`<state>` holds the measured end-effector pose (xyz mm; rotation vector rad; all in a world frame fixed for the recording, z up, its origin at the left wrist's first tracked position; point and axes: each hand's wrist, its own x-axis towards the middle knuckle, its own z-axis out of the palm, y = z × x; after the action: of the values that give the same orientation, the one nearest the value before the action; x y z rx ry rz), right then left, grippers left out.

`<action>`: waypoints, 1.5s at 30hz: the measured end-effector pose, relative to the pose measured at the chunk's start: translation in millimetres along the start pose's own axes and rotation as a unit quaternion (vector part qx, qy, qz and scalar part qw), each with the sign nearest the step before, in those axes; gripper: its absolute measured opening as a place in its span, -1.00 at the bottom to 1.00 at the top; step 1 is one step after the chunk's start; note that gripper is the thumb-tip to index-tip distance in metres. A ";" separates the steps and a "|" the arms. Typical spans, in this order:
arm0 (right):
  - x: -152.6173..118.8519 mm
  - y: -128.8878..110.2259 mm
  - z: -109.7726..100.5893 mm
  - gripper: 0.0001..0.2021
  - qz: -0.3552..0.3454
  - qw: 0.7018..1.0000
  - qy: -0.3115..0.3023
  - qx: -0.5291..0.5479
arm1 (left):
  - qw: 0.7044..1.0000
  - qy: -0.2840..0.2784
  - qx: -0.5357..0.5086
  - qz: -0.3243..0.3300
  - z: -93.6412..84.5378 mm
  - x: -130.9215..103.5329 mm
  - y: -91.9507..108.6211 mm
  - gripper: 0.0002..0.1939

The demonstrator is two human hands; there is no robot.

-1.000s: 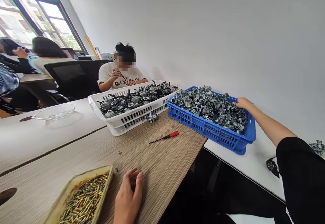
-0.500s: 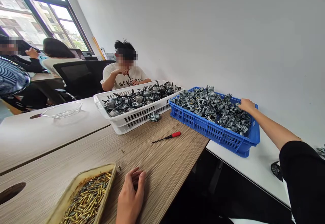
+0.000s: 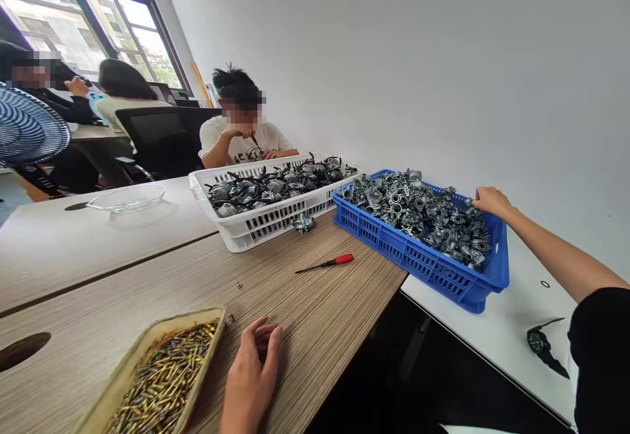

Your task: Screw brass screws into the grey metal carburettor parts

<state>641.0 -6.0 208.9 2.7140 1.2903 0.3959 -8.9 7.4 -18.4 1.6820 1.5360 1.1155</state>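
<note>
My left hand (image 3: 252, 371) rests on the wooden table beside a tray of brass-coloured pins. Its fingers are loosely bent, the thumb stands apart, and nothing shows in it. My right hand (image 3: 493, 201) is at the far right rim of the blue basket (image 3: 418, 264), fingers curled down near the metal parts. Whatever those fingers hold, if anything, is hidden. Heaped in the basket are grey metal carburetors (image 3: 408, 203). A screwdriver (image 3: 343, 259) with a red handle lies on the table between my hands. One loose carburetor (image 3: 302, 222) stands against the white basket (image 3: 236, 234).
The tray (image 3: 216, 329) stands front left, with small brass fittings (image 3: 239, 284) near it. Behind the white basket, a co-worker (image 3: 246, 138) holds a screwdriver. A clear glass dish (image 3: 126, 199), a fan (image 3: 32, 125) and a watch (image 3: 541, 345) are also around.
The view has shifted slightly, showing more of the watch at right. My right hand has moved a little right and up along the basket's rim. My left hand stays put.
</note>
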 end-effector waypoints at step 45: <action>-205.4 -395.0 26.2 -0.70 -0.515 0.761 -0.121 0.374 | 0.992 0.081 -0.099 0.006 4.3 -14.5 16.8 -0.60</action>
<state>229.7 85.1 62.6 1.7664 2.9301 -0.6969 3.3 -8.9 -8.6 1.5012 1.4596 1.3903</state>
